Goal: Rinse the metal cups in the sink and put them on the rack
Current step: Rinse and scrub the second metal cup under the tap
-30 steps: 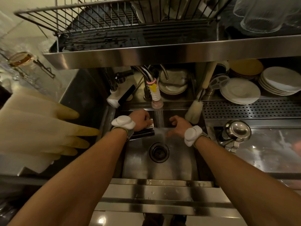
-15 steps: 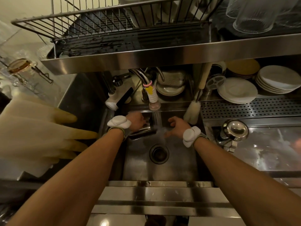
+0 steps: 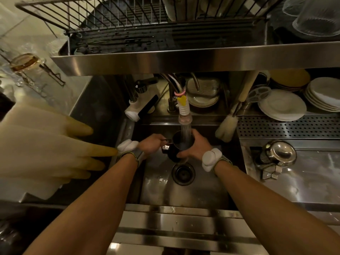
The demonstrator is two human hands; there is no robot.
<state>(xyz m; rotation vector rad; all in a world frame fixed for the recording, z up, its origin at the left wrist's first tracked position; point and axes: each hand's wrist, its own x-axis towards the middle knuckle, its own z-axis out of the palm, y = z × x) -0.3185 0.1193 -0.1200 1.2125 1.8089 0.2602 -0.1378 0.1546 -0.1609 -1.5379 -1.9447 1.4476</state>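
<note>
Left hand (image 3: 151, 144): fingers curled round the cup's handle (image 3: 166, 140), on the cup's left side.
Right hand (image 3: 196, 147): wrapped round the cup's right wall, thumb on the near side and fingers on the far side.
Cup (image 3: 179, 145): 1 dark metal cup held in both hands, mouth up under the tap, above the drain (image 3: 183, 173) in the far half of the sink (image 3: 206, 190).
Water: a stream from the tap (image 3: 184, 115) falls straight into the cup's mouth.
Handling: the cup is probably stiff steel and light when empty, getting heavier as it fills. The wet wall looks slippery. It should take a knock but would clatter if dropped.
Where to hold: the handle looks like the surest grip, with the other palm steadying the wall. Tip the water out before lifting.
Rack (image 3: 128, 21): a wire rack on the shelf above and beyond the sink, so reaching it means a lift up and away.
Right: a brush (image 3: 227, 126) leans at the sink's far right corner, with plates (image 3: 282, 104) beyond it.
Left: pale rubber gloves (image 3: 46, 144) hang near the left arm.
</note>
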